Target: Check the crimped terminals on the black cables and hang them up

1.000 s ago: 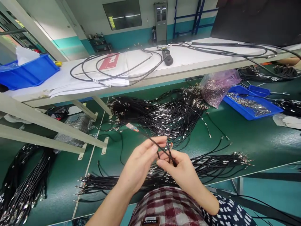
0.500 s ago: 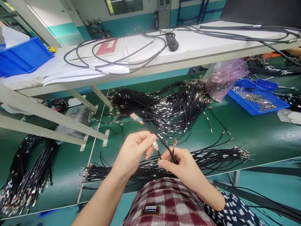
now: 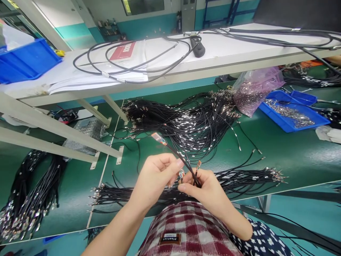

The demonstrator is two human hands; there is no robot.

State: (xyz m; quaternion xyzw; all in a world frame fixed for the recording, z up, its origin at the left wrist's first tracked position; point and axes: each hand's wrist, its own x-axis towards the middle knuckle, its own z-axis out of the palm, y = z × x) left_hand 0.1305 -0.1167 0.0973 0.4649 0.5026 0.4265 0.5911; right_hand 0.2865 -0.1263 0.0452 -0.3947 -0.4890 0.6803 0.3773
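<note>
My right hand (image 3: 204,183) is closed round several thin black cables (image 3: 183,156) where they cross. One cable end with a flat silver connector (image 3: 157,138) and coloured wires points up to the left. A shorter end with a copper-coloured tip (image 3: 198,164) stands up by my right fingers. My left hand (image 3: 160,176) pinches at another cable end, whose small metal connector (image 3: 181,173) shows just under the fingertips. The exact grip is partly hidden. Beneath both hands lies a bundle of black cables (image 3: 239,181) along the bench's near edge.
A large heap of black cables (image 3: 186,121) spreads over the green bench (image 3: 149,145). At the right are a pink bag of small parts (image 3: 247,92) and a blue tray (image 3: 290,124). A white shelf (image 3: 165,71) crosses above on slanted legs. Another cable bundle (image 3: 34,188) lies left.
My left hand has moved a little right and down, closer to my right hand, and the small connector has moved with it. My right hand keeps its hold on the cables.
</note>
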